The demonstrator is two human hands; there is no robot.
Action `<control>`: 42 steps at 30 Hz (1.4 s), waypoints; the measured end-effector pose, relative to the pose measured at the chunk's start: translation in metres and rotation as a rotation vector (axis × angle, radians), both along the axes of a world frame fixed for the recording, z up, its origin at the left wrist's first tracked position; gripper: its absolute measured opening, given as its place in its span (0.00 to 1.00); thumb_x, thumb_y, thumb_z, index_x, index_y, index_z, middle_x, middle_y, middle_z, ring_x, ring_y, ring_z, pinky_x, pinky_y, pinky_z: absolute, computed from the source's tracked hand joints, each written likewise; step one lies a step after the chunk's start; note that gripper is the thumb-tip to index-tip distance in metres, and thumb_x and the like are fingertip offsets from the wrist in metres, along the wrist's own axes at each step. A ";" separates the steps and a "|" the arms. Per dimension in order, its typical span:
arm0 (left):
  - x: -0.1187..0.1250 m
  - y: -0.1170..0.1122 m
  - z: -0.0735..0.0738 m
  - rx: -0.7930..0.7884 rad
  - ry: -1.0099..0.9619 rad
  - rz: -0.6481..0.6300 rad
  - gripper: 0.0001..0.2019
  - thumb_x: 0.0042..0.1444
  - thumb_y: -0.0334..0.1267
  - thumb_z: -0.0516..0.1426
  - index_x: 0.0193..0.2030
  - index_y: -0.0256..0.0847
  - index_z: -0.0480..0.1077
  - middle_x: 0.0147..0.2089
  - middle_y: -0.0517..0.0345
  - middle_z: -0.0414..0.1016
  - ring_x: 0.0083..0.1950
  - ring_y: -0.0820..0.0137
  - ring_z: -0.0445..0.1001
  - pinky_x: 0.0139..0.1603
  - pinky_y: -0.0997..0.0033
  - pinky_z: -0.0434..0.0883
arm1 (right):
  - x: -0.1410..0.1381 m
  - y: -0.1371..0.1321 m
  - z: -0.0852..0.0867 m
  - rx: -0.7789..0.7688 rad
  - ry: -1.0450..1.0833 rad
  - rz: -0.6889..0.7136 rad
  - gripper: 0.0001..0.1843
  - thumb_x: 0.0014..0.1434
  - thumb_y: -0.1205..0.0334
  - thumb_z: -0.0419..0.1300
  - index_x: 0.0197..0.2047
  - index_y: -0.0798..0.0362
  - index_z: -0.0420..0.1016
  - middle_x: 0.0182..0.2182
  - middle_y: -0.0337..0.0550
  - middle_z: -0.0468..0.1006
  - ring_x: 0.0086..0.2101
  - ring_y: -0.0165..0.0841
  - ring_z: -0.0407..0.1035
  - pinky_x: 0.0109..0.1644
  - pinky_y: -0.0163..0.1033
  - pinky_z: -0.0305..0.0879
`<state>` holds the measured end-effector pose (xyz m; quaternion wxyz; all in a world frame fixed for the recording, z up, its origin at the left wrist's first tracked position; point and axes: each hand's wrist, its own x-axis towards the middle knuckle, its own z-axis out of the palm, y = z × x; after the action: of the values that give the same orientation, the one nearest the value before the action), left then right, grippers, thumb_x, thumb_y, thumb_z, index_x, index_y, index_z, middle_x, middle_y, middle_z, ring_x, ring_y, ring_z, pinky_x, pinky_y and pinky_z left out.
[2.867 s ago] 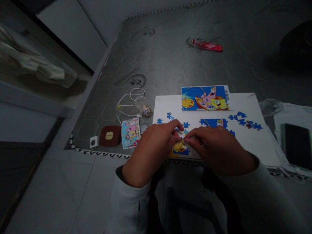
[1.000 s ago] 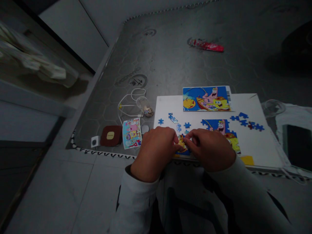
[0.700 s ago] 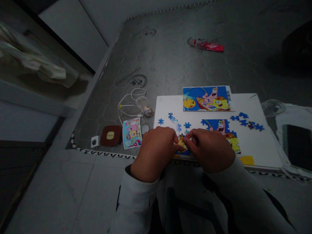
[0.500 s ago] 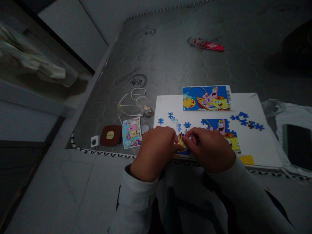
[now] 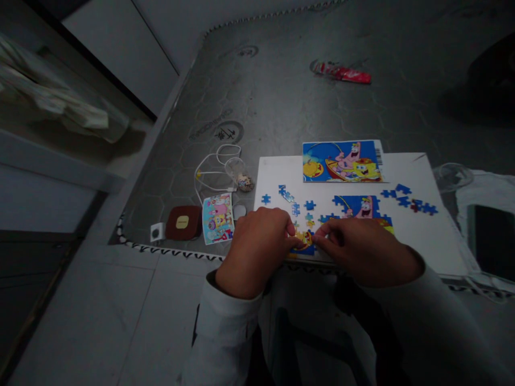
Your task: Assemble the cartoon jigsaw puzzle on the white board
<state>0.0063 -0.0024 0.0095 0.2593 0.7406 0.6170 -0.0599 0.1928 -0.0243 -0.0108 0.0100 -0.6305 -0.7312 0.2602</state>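
Note:
My left hand is closed at the front edge of a white board, its thumb and fingertips on a small joined cluster of yellow and blue jigsaw puzzle pieces. From the other side, my right hand pinches at the right edge of that cluster; its fingertips partly hide what they grip. Behind my right hand lies a larger assembled puzzle section with a pink cartoon figure, its lower part covered. Loose blue pieces lie just beyond my hands. The printed reference picture rests at the board's back edge.
More loose pieces sit on the right of the white board. To the left are a cartoon card, a brown case, a white cable and a clear cup. A dark phone lies at right, a red packet farther back.
My right hand has shifted right and slightly down, uncovering more of the yellow cluster and a loose piece behind it. My left hand has stayed nearly still on the cluster.

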 end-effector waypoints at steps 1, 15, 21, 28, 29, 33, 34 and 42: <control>0.000 0.000 0.000 -0.005 0.000 -0.002 0.09 0.52 0.49 0.66 0.35 0.48 0.78 0.36 0.58 0.81 0.35 0.64 0.74 0.34 0.67 0.62 | -0.001 0.000 0.001 -0.015 -0.015 -0.003 0.13 0.61 0.55 0.56 0.30 0.46 0.79 0.21 0.35 0.76 0.23 0.31 0.68 0.29 0.39 0.53; 0.000 -0.001 -0.002 0.001 0.004 -0.001 0.09 0.52 0.49 0.66 0.35 0.48 0.78 0.36 0.57 0.81 0.35 0.65 0.74 0.35 0.67 0.63 | -0.003 0.001 0.000 -0.017 -0.044 0.026 0.15 0.63 0.54 0.55 0.31 0.45 0.81 0.24 0.36 0.79 0.26 0.33 0.71 0.31 0.40 0.54; 0.000 -0.002 0.000 0.008 0.002 -0.001 0.09 0.52 0.49 0.66 0.35 0.48 0.78 0.36 0.58 0.81 0.35 0.65 0.74 0.32 0.68 0.59 | -0.006 0.001 0.003 0.001 -0.081 0.041 0.16 0.65 0.53 0.54 0.32 0.47 0.80 0.25 0.38 0.80 0.26 0.34 0.71 0.32 0.41 0.53; 0.001 -0.003 0.001 0.011 0.014 -0.003 0.10 0.52 0.49 0.66 0.35 0.47 0.79 0.36 0.57 0.81 0.34 0.66 0.74 0.33 0.68 0.60 | -0.001 0.000 0.003 0.031 -0.054 0.041 0.15 0.65 0.54 0.54 0.32 0.47 0.79 0.24 0.37 0.79 0.25 0.34 0.69 0.31 0.40 0.52; 0.001 -0.003 0.002 0.012 0.019 -0.005 0.10 0.52 0.49 0.66 0.35 0.47 0.79 0.36 0.57 0.81 0.34 0.65 0.74 0.33 0.68 0.60 | 0.000 0.000 0.003 0.051 -0.050 0.038 0.16 0.65 0.54 0.53 0.31 0.47 0.79 0.24 0.37 0.79 0.25 0.34 0.69 0.31 0.40 0.52; 0.002 -0.002 0.005 0.050 0.002 0.020 0.13 0.49 0.53 0.68 0.35 0.49 0.78 0.34 0.60 0.81 0.34 0.64 0.76 0.31 0.68 0.58 | 0.004 0.002 0.003 0.094 0.010 0.028 0.16 0.66 0.54 0.52 0.33 0.47 0.79 0.28 0.37 0.81 0.26 0.33 0.69 0.33 0.40 0.52; 0.002 -0.002 0.006 0.084 -0.023 0.035 0.14 0.49 0.54 0.68 0.36 0.49 0.78 0.33 0.62 0.81 0.35 0.64 0.76 0.31 0.68 0.58 | 0.004 0.002 0.004 0.094 0.036 0.024 0.16 0.66 0.54 0.52 0.35 0.47 0.79 0.29 0.37 0.81 0.27 0.33 0.70 0.33 0.40 0.52; -0.003 0.002 0.007 0.305 -0.253 -0.118 0.17 0.53 0.43 0.68 0.50 0.53 0.74 0.43 0.70 0.82 0.38 0.69 0.78 0.34 0.69 0.62 | -0.001 0.001 0.006 0.181 0.178 -0.071 0.13 0.64 0.54 0.55 0.35 0.45 0.80 0.26 0.35 0.79 0.26 0.32 0.68 0.32 0.38 0.52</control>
<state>0.0038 -0.0007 0.0163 0.2154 0.8078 0.5369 0.1127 0.1922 -0.0230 -0.0050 0.1407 -0.6268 -0.7252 0.2477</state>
